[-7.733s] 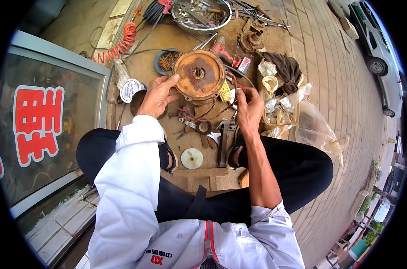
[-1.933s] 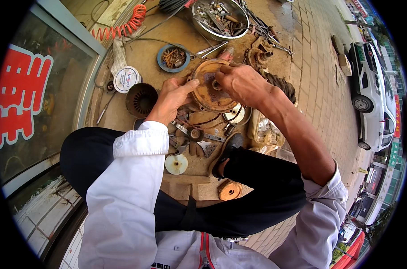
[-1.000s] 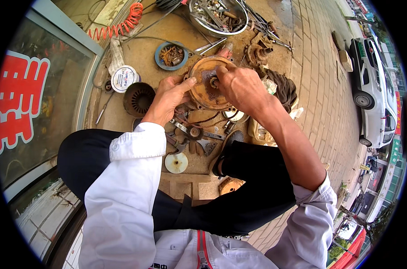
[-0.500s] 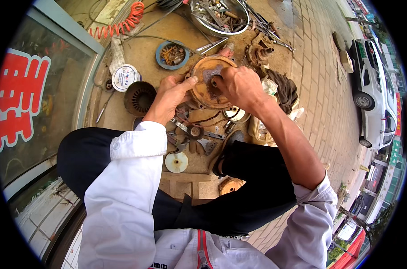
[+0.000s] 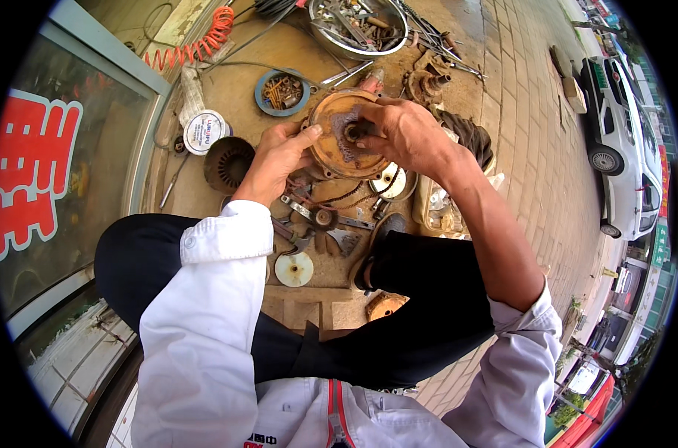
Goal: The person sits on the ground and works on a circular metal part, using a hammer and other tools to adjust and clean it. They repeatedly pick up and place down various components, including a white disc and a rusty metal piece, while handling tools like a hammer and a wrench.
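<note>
A rusty round metal cover (image 5: 330, 142) is held up in front of me, its flat face toward me. Along its left rim my left hand (image 5: 280, 158) is closed, thumb on the face and fingers behind. Over the cover's right side, my right hand (image 5: 410, 136) pinches thumb and fingers at a small dark ring (image 5: 351, 132) in the middle. Whether that ring is loose or part of the cover I cannot tell. Just below lie a hammer (image 5: 298, 240), a dark hub with metal arms (image 5: 324, 217) and a pale disc (image 5: 294, 269).
Farther off are a blue dish of screws (image 5: 282, 92) and a metal basin of tools (image 5: 357, 30). A white round tub (image 5: 204, 133) and a rusty slotted cup (image 5: 230, 164) stand left. To the right lies a bag (image 5: 439, 209); a white car (image 5: 622, 142) is parked beyond the paving.
The cover has shifted slightly left and up in view. My right hand has turned at its centre, with the fingers less curled, and the dark ring shows more.
</note>
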The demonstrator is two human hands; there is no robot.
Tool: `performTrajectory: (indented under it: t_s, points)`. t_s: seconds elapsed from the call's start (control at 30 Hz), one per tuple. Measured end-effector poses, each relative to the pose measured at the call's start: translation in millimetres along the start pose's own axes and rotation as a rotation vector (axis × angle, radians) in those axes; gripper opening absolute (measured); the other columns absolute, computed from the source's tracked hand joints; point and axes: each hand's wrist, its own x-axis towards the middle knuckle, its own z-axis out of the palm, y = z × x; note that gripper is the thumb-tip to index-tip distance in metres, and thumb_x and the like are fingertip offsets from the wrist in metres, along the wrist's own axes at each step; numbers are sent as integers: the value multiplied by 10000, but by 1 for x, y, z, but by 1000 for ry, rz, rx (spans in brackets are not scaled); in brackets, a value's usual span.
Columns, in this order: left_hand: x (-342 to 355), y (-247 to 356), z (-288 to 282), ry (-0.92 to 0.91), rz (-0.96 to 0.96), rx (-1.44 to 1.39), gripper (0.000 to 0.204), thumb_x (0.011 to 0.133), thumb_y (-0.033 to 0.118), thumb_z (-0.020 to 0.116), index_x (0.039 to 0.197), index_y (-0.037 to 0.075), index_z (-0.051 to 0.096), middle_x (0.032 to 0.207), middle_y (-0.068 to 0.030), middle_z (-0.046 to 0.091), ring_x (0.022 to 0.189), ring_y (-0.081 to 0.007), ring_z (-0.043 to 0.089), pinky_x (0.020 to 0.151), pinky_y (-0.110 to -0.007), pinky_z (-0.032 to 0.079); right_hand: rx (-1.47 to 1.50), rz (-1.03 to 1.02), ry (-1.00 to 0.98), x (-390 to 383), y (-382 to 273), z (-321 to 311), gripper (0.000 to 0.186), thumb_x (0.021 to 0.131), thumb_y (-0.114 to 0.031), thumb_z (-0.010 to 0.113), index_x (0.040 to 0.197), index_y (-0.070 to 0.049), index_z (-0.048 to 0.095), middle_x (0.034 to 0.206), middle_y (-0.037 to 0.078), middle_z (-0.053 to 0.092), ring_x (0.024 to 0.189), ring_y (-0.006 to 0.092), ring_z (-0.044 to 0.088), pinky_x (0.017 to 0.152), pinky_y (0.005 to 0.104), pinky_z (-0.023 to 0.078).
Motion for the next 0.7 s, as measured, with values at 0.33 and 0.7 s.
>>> performTrajectory:
  t_s: [0.33, 0.7]
  points:
    - [-8, 43, 15, 41, 223, 1003, 1039, 642, 365, 930, 1397, -164, 452, 1312, -323, 616, 1201, -399, 635, 1021, -414, 501, 86, 395, 175, -52, 5, 50, 1254, 634, -220, 948, 1592, 36, 181, 1585, 340, 265, 1436, 457, 383, 1198, 437, 373]
    - [-20, 31, 50, 168, 281, 1551, 1253, 578, 259, 945, 1537, -118, 232, 1364, -339, 510, 1220, -455, 588, 1021, -448, 521, 148, 275, 304, -39, 17, 84, 1143, 610, -112, 889, 1551, 57, 263, 1278, 347, 515, 1144, 487, 586, 972, 459, 533]
